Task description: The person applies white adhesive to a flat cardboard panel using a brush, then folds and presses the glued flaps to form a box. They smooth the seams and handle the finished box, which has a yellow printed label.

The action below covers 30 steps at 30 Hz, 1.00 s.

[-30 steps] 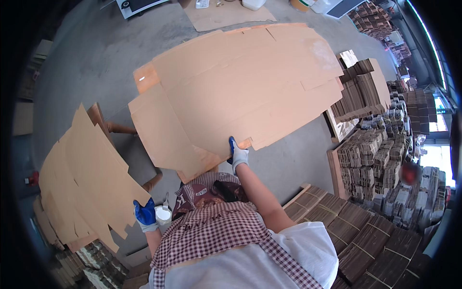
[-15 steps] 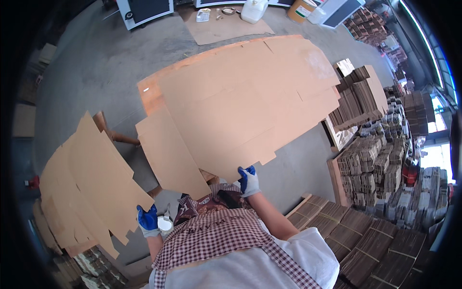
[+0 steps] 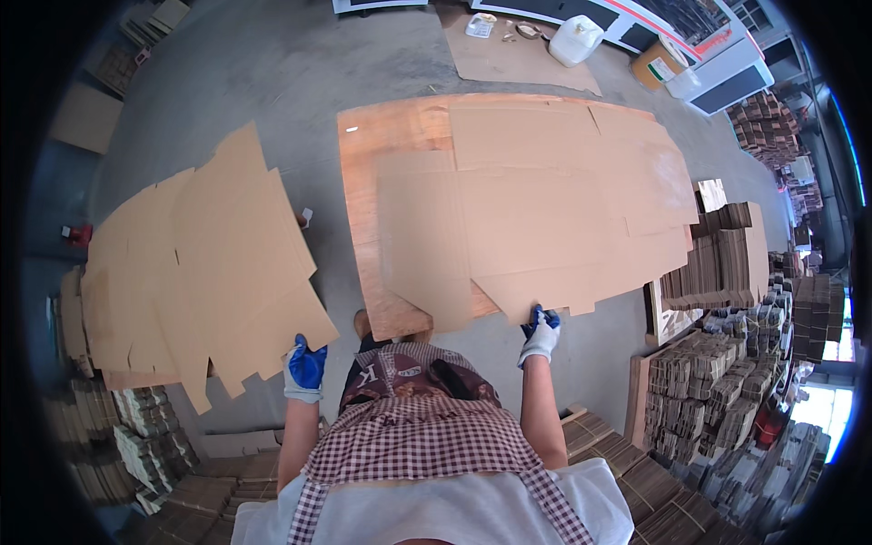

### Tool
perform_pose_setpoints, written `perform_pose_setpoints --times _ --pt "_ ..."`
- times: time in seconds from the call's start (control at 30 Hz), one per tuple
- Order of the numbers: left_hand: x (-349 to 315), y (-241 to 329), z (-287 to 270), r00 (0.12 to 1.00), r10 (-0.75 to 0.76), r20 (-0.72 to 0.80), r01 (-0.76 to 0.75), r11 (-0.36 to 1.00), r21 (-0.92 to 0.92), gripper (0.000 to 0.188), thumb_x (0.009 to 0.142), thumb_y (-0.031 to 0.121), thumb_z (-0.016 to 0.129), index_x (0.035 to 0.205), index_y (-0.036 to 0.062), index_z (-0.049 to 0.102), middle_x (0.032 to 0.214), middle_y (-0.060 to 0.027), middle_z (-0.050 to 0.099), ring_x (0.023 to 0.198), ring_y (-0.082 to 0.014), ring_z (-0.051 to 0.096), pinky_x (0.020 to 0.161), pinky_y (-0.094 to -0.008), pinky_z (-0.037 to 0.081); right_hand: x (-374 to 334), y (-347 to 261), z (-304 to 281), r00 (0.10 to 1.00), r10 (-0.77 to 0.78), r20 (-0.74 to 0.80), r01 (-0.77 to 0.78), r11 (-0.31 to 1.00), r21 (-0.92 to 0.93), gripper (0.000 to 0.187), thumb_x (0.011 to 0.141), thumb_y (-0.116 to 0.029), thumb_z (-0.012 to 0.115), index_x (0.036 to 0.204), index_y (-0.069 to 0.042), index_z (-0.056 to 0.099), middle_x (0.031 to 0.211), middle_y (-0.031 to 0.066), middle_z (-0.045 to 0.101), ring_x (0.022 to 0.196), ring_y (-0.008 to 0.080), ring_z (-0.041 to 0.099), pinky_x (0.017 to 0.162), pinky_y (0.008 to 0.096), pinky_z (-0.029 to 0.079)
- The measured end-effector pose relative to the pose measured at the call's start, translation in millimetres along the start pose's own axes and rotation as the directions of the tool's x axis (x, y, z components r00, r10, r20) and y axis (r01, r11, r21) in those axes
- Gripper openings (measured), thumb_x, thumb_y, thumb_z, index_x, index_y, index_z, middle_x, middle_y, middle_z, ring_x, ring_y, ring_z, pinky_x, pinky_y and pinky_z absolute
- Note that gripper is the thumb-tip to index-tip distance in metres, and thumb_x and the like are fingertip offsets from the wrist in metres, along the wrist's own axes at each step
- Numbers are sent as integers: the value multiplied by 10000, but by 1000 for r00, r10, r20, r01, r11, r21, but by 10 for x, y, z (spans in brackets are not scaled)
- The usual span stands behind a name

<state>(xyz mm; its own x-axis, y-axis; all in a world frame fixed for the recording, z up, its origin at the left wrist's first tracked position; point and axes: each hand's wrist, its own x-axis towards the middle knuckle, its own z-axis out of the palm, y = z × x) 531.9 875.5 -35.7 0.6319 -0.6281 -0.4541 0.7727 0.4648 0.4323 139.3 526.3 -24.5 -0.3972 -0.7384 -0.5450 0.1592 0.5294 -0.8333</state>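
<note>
Both my hands wear blue-and-white work gloves. My right hand (image 3: pixel 541 332) is closed on the near edge of a large die-cut cardboard sheet (image 3: pixel 531 218), which lies flat over a wooden board. The sheet has a flap on its left side and slits along its edges. On the left, my left hand (image 3: pixel 306 366) is at the near right corner of another cardboard sheet (image 3: pixel 213 263), its fingers curled at the edge. That sheet rests on top of a low pile, with notched tabs toward me. Its underside at my fingers is hidden.
The wooden board (image 3: pixel 359 200) shows along its left side. Bundled cardboard stacks (image 3: pixel 695 391) stand at the right, with an upright stack (image 3: pixel 713 268) beyond the board. A white jug (image 3: pixel 576 41) and a drum (image 3: pixel 658 64) sit at the back, near machines.
My view has turned left, so the scene sits farther right. The sheet on the board now lies straighter, with its left flap over the wood. Both hands remain at the sheets' edges.
</note>
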Motion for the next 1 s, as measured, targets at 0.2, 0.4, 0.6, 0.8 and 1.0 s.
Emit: perform_pose_setpoints --times 0.2,0.4,0.6,0.8,1.0 --pt "-28 -416 -22 997 -24 -80 36 987 156 371 943 -10 559 1302 83 552 1280 -109 616 1244 -292 547 1060 -499 443 -772 36 150 859 -354 370 486 791 -371 429 930 -78 701 1337 -43 570 1064 60 684 926 150 648 823 292 539" --pt "-2 -865 260 983 135 124 -155 254 955 130 979 88 576 1039 5 656 1076 -136 719 962 -288 682 879 -390 538 -1686 770 1045 113 335 935 84 935 -345 594 955 -148 693 1475 6 451 1417 99 576 1278 165 536 1117 306 403" --pt "-292 -723 627 913 -314 -262 370 907 202 273 1057 207 504 1242 24 588 1220 -166 654 1086 -271 646 953 -364 532 -2054 1198 1239 266 422 867 59 890 -451 453 953 -144 703 1364 -5 572 1255 58 677 1115 124 615 970 276 503" --pt "-295 -318 765 727 -673 -138 608 536 586 369 1072 280 494 1331 25 557 1251 -116 648 1124 -263 637 1000 -415 508 -2038 1157 1090 202 494 846 -150 869 -472 414 971 -136 673 1350 4 584 1215 78 696 1088 129 625 958 275 503" --pt "200 242 1828 360 -831 -424 188 -380 906 316 912 208 732 1162 21 688 1060 -146 722 947 -224 710 821 -354 559 -1888 1162 980 191 621 760 -201 783 -589 345 1000 -174 645 1300 -5 627 1139 47 696 1015 119 616 895 265 507"
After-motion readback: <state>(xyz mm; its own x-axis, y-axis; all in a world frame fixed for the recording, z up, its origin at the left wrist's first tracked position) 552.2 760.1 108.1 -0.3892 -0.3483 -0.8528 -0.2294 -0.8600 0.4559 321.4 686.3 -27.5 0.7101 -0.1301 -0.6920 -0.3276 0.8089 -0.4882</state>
